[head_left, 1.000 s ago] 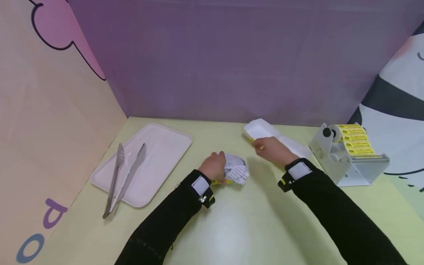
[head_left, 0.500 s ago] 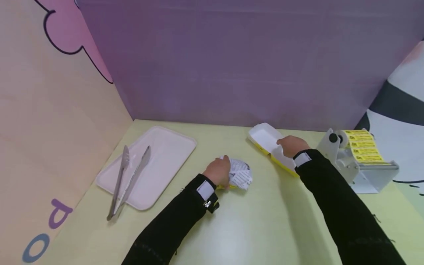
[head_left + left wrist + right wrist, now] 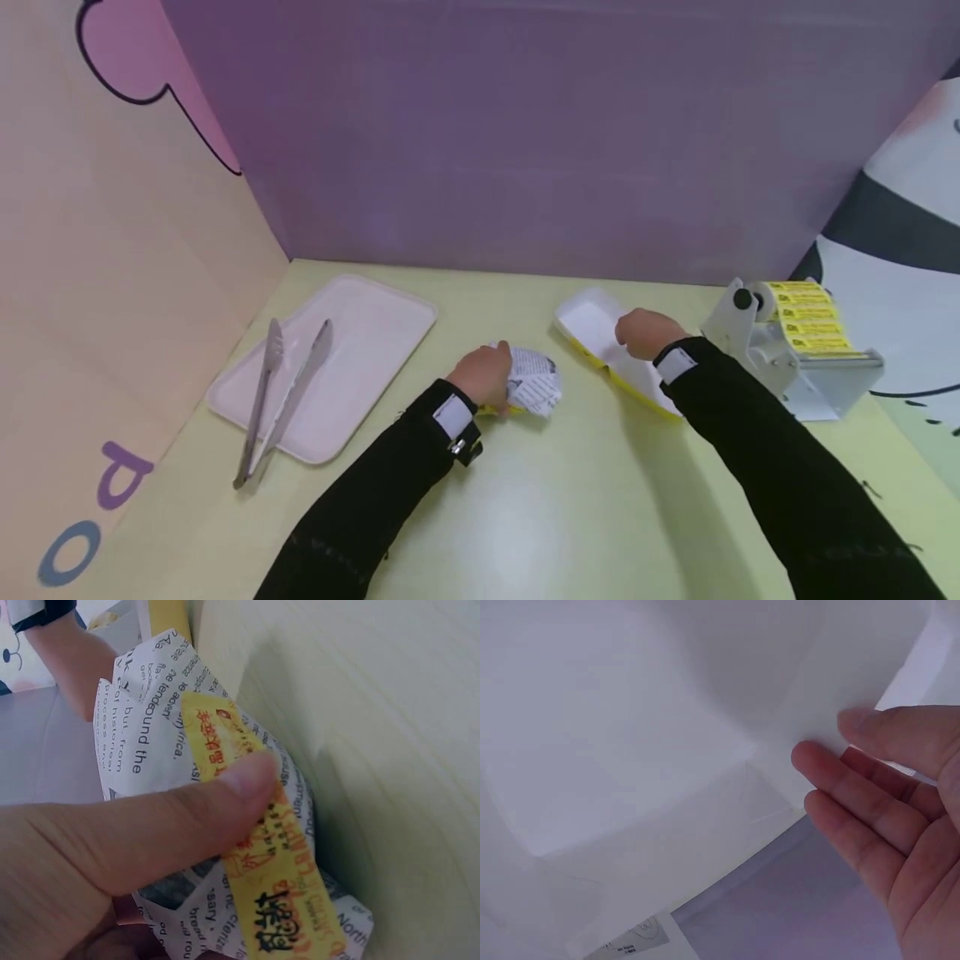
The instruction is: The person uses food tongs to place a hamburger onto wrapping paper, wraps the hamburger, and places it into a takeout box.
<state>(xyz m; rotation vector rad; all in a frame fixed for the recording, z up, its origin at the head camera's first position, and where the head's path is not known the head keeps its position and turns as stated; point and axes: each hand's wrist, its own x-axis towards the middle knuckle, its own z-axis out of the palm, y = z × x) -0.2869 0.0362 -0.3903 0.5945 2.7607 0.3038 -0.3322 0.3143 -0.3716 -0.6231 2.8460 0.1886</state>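
A newsprint-paper package (image 3: 534,382) with a yellow sticker (image 3: 262,840) rests on the table. My left hand (image 3: 483,379) grips its left side, thumb across the sticker in the left wrist view. What is inside the paper is mostly hidden. To the right lies an open white takeaway box (image 3: 588,321) with yellow outer sides. At the box's far side is my right hand (image 3: 647,333). In the right wrist view its extended fingers (image 3: 840,776) and thumb lie at the box's edge, with a gap between thumb and index finger.
On the left, metal tongs (image 3: 262,400) lie over a pale tray (image 3: 375,333). A label dispenser (image 3: 795,350) with a roll of yellow stickers stands at the right. A purple wall (image 3: 480,142) rises behind the table (image 3: 525,517).
My right hand has gone from the box's left edge to its far side. Lately the box has shifted slightly nearer me. The left hand keeps its grip on the package.
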